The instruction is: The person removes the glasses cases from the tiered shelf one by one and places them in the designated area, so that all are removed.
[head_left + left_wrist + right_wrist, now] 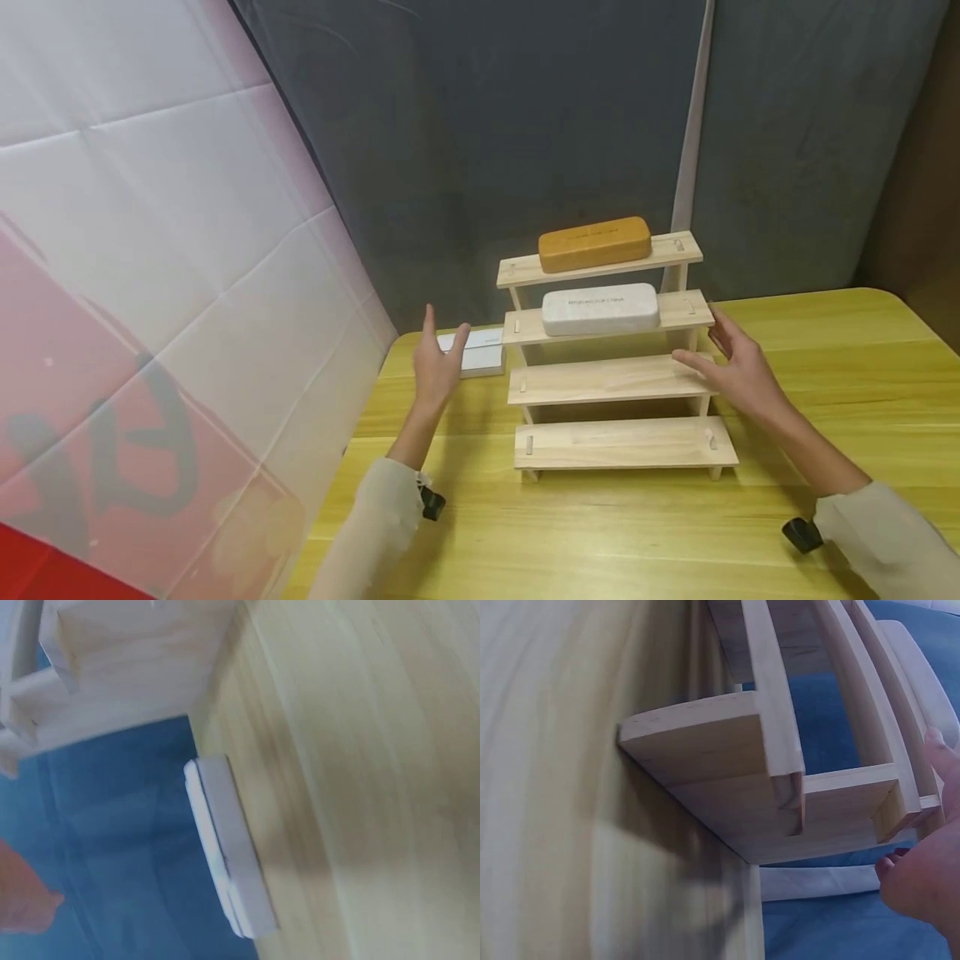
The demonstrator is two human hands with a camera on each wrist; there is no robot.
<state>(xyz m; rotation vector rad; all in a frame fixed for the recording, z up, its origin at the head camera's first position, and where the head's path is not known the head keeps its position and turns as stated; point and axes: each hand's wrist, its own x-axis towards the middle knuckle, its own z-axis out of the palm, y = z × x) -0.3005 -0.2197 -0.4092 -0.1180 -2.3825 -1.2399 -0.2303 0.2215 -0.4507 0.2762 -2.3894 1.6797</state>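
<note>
A: State the chief hazard;

B: In my judgement, a falling case; the orange case (596, 246) and the white case (600, 310) appear to lie loose on the top two boards of the rack (600, 383); no raised lip shows on either board, so a knock or tilt could slide one off;

A: Probable cause?

B: An uneven push; the right hand (746, 375) is close in at the rack's right side, while the left hand (438, 362) is apart from its left side; force from one side alone could swing the rack on the table (600, 542); the left hand could also catch the white box (483, 358) near it, centre of the frame;

A: Condition of the hands?

B: Left, thumb and fingers spread wide, holding nothing; right, thumb well parted from the fingers, no firm hold evident; whether it touches the wood I cannot tell;

A: Position of the rack?

B: Right of centre in the head view, upright, between the hands; the right thumb lies over the third board from the top, the fingers by the second board's end; in the right wrist view that hand sits at the right edge, beside the rack.
</note>
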